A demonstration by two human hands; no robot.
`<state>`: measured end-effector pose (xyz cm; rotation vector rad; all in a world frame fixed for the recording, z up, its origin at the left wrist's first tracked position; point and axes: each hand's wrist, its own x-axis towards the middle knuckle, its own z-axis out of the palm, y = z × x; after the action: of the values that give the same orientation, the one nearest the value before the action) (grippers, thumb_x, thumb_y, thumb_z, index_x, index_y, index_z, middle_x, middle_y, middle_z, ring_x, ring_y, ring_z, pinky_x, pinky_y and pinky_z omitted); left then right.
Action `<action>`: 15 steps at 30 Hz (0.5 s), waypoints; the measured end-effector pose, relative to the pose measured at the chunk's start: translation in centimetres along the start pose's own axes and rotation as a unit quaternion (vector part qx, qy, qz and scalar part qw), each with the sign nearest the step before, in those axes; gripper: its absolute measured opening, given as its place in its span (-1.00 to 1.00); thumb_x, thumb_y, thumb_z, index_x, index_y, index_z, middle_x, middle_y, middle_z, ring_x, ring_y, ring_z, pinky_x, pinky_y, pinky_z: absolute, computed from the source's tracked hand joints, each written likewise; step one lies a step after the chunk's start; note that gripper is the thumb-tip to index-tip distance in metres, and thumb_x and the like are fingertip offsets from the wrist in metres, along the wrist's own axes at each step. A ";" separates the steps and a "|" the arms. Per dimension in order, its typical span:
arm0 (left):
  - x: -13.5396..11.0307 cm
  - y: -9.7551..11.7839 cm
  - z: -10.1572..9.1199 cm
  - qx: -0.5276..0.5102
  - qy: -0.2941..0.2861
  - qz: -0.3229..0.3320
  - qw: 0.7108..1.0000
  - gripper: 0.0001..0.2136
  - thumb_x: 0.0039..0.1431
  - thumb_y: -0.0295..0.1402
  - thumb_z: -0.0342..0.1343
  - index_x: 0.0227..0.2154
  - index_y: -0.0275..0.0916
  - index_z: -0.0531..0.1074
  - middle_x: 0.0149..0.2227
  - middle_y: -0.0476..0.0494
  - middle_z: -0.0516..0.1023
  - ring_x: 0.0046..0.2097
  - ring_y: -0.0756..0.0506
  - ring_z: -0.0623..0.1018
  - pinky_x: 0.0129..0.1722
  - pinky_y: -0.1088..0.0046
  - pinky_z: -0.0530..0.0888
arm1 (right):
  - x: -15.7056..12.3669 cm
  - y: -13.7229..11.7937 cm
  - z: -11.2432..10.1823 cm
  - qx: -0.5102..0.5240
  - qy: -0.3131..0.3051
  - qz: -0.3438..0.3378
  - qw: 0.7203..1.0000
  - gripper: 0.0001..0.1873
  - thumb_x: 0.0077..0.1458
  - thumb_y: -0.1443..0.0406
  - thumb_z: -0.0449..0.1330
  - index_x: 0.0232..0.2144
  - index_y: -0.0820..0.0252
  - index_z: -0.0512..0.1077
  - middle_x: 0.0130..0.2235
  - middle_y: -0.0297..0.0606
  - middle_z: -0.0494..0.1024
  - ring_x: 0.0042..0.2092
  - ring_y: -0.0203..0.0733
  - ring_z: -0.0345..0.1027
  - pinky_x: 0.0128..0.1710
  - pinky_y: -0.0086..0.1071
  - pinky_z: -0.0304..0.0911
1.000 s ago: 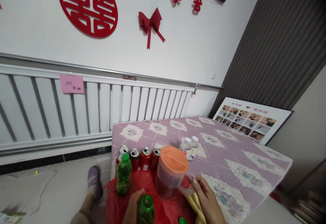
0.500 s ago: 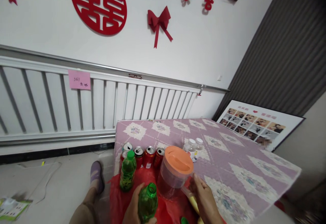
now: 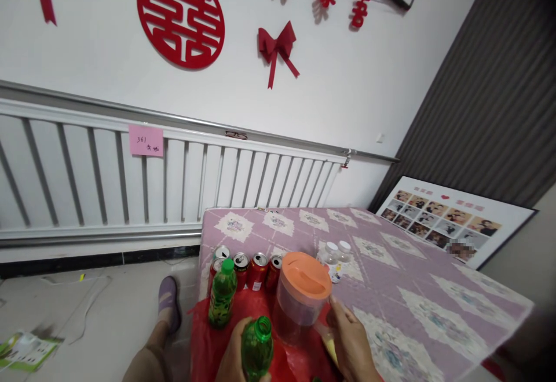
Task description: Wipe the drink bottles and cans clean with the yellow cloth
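Note:
My left hand is wrapped around an uncapped green plastic bottle, its open mouth tilted toward the upper right. To its right stands a clear plastic pitcher with an orange lid. My right hand closes around the pitcher's handle, and its fingers hide most of it. Behind the held bottle, a second green bottle, capped, stands upright. Several opened drink cans form a cluster behind the bottles. Something yellow shows partly beneath my right hand.
Red plastic sheeting lies under the bottles, over a purple patterned cover. Two small clear bottles with white caps stand behind the pitcher. A white radiator runs along the wall; a photo board leans at the right.
The view has shifted slightly, so the scene sits a little lower and farther right. Both hands keep their grips, with the bottle and the pitcher in nearly the same places.

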<state>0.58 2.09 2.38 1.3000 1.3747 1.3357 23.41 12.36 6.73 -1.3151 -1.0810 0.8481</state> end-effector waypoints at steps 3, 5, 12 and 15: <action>0.1 -2.3 1.9 0.009 0.023 -0.010 1.000 -0.23 -0.23 -0.55 0.31 0.17 -0.01 0.38 0.13 -0.07 0.61 0.20 -0.29 0.56 0.20 0.35 0.47 | 0.1 -0.8 -0.5 0.005 0.014 -0.001 1.000 -0.45 -0.23 -0.25 0.34 -0.61 0.06 0.39 -0.69 -0.46 0.33 -0.58 -0.21 0.21 -0.58 -0.34 0.26; 0.2 -4.0 2.9 0.022 0.045 -0.001 0.999 -0.21 -0.22 -0.57 0.26 0.19 -0.12 0.33 0.19 -0.19 0.56 0.23 -0.29 0.53 0.26 0.28 0.43 | 0.3 -1.3 -1.2 0.006 0.018 -0.003 1.000 -0.45 -0.26 -0.23 0.37 -0.61 0.07 0.41 -0.68 -0.45 0.37 -0.57 -0.21 0.23 -0.56 -0.34 0.26; 0.9 -8.0 4.0 0.047 0.037 0.017 0.998 -0.19 -0.20 -0.61 0.17 0.24 -0.37 0.15 0.30 -0.48 0.39 0.31 -0.28 0.44 0.34 0.24 0.33 | 1.6 -4.0 -4.7 -0.002 0.002 0.019 1.000 -0.48 -0.37 -0.17 0.44 -0.62 0.11 0.47 -0.54 -0.30 0.57 -0.44 -0.10 0.41 -0.39 -0.28 0.38; 0.9 -7.9 3.8 0.050 0.022 0.034 0.998 -0.22 -0.14 -0.58 0.16 0.25 -0.34 0.12 0.30 -0.49 0.39 0.31 -0.29 0.44 0.33 0.18 0.35 | 1.6 -5.6 -5.8 0.007 -0.026 0.046 0.999 -0.49 -0.36 -0.16 0.45 -0.56 0.10 0.53 -0.41 -0.19 0.67 -0.31 0.04 0.52 -0.23 -0.19 0.44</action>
<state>3.08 4.27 -5.82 1.4009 1.4553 1.3640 28.86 11.48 12.81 -1.3457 -1.0600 0.9611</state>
